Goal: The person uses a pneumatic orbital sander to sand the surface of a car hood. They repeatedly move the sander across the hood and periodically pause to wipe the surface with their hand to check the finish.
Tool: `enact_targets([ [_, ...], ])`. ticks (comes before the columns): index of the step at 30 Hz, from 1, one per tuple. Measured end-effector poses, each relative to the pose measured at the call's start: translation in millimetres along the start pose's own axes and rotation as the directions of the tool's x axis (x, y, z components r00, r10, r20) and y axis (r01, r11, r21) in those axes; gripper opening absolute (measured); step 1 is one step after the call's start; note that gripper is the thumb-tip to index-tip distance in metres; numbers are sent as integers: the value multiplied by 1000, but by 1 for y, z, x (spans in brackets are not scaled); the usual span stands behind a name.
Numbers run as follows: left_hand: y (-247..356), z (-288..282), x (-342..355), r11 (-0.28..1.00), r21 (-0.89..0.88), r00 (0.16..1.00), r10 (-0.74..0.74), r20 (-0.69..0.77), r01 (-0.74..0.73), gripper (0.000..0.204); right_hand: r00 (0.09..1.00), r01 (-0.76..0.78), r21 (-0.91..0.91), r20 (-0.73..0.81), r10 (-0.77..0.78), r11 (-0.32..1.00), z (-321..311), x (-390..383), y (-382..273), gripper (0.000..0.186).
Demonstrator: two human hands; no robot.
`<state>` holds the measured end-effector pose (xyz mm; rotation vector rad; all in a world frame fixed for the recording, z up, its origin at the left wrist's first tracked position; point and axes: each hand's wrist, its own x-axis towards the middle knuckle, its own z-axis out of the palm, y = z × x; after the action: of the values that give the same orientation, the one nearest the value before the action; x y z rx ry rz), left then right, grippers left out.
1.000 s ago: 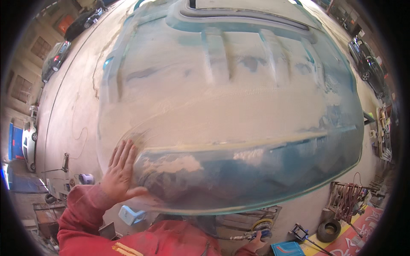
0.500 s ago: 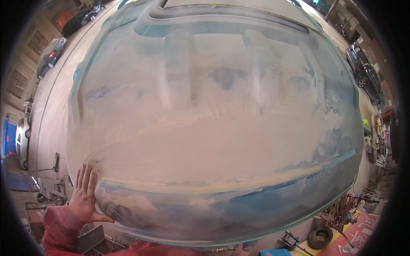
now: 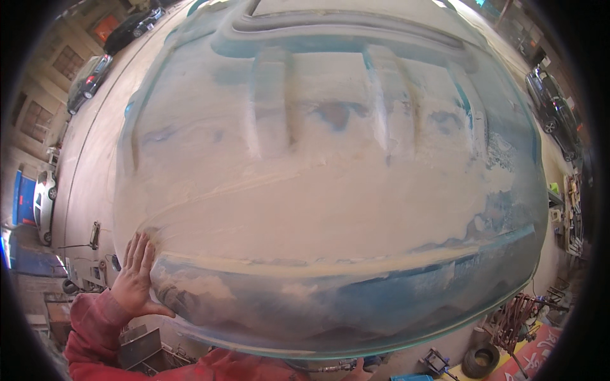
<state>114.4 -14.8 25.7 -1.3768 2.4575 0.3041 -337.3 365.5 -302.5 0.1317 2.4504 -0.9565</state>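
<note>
Car hood panel (image 3: 330, 190): large, curved, blue paint sanded to pale filler, dust-coated; fills most of view, raised above concrete yard (image 3: 89, 184). Left hand (image 3: 135, 276): fingers spread wide, palm flat against lower left edge, red sleeve (image 3: 95, 336) below. Right hand (image 3: 356, 371): only a sliver at bottom edge, mostly hidden under panel; state cannot be told. Parked cars (image 3: 89, 79) at rim, small and bent. Tyre (image 3: 481, 360) lower right, contents indistinct.

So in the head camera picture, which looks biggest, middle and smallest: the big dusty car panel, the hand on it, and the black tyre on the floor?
1. Dusty blue car panel, filling most of the view.
2. Left hand, flat on the panel's edge.
3. Black tyre.

The hand and panel sit near the camera and the tyre far, so real sizes are unsure.
</note>
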Motion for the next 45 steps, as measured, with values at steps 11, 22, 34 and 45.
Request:
enact_targets([
  [11, 6, -3, 8, 998, -27, 994, 59, -94, -62, 147, 990, 112, 120, -100, -100, 986, -15, -37, 14, 68],
  [22, 20, 16, 5, 971, -148, 903, 112, -414, -188, 123, 824, 502, 182, -396, -404, 846, -81, -167, -76, 61],
  [34, 138, 96, -109, 90, -906, 802, 507, -317, -414, 69, 769, 502, 814, -266, -581, 292, -38, -364, -284, 72],
  [45, 138, 89, -121, 540, -722, 902, 272, -336, -432, 37, 488, 757, 565, -156, -859, 327, 18, -345, -358, 75],
])
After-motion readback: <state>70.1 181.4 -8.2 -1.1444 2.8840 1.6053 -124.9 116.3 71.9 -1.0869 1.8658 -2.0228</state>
